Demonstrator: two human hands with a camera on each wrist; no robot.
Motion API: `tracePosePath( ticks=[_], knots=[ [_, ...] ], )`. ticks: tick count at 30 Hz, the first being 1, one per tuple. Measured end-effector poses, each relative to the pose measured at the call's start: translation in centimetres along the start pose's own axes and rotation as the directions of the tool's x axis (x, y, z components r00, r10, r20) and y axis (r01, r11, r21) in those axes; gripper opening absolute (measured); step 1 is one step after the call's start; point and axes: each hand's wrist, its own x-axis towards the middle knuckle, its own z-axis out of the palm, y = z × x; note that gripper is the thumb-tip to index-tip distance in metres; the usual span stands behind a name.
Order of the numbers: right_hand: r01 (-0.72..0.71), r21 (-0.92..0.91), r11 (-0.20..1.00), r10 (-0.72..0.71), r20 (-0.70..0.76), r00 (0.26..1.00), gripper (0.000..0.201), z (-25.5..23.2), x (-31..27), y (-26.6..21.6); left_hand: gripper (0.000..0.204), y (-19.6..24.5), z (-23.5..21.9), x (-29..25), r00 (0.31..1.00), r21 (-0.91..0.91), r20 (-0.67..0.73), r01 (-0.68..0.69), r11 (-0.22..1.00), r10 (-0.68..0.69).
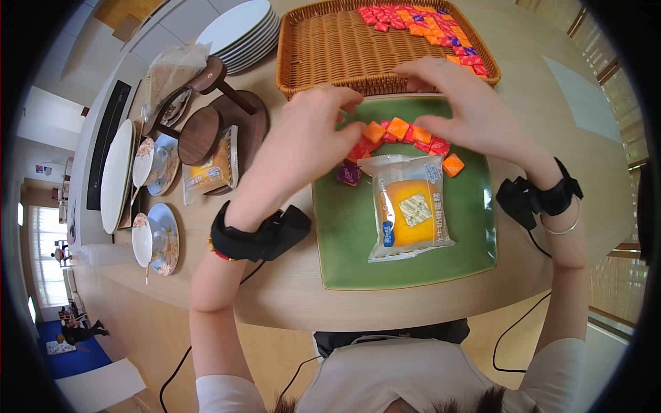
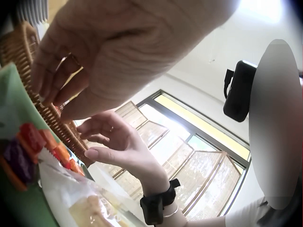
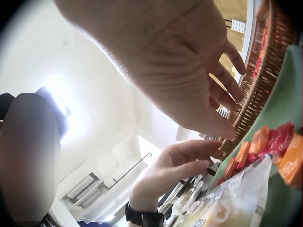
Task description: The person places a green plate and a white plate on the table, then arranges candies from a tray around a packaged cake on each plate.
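On the green square plate [image 1: 344,234] lies a packaged cake [image 1: 411,210], with orange and red wrapped candies [image 1: 398,129] in an arc along its upper edge. A purple candy [image 1: 349,173] is at the arc's left end, an orange one [image 1: 453,165] at its right. My left hand [image 1: 303,131] hovers beside the arc's left part, fingers bent loosely, holding nothing visible. My right hand [image 1: 475,113] is over the right part, its thumb close to an orange candy; contact cannot be told. In the left wrist view, both the left hand [image 2: 118,52] and right hand [image 2: 125,149] have relaxed fingers.
A wicker basket [image 1: 323,51] with many candies stands behind the plate. At the left are stacked white plates [image 1: 237,34], a dark wooden stand [image 1: 248,117], another packaged cake [image 1: 213,168], floral cups [image 1: 143,237] with saucers, and a white dish [image 1: 117,179]. White paper [image 1: 582,100] lies right.
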Motion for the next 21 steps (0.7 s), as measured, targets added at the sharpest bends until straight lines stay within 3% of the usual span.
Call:
tracePosePath(
  ticks=[4, 6, 10, 12, 21],
  knots=[
    [0.006, -0.014, 1.000, -0.005, 0.019, 1.000, 0.043, -1.7, -1.0, 0.9, 0.032, -0.8, -1.3, -0.5, 0.999, -0.076, -0.003, 0.049, 0.996, -0.049],
    [-0.090, -0.040, 0.995, 0.095, 0.159, 0.983, 0.037, -2.0, -1.6, 0.5, 0.032, -0.8, -1.4, -0.8, 0.996, -0.099, 0.016, 0.084, 0.992, -0.083],
    [-0.087, -0.016, 0.996, 0.088, 0.171, 0.981, 0.034, -0.4, -2.0, 0.4, 0.033, -1.5, -1.2, -1.2, 0.997, -0.083, 0.049, 0.063, 0.995, -0.059],
    [-0.152, 0.017, 0.988, 0.144, 0.228, 0.963, 0.034, -0.3, -2.0, 0.1, 0.033, -1.3, -1.0, -1.2, 0.998, -0.067, 0.052, 0.046, 0.997, -0.042],
    [-0.131, -0.013, 0.991, 0.130, 0.269, 0.954, 0.029, 0.4, -1.6, 0.4, 0.033, -1.1, -0.8, -1.2, 0.996, -0.070, 0.083, 0.050, 0.996, -0.044]
  ],
)
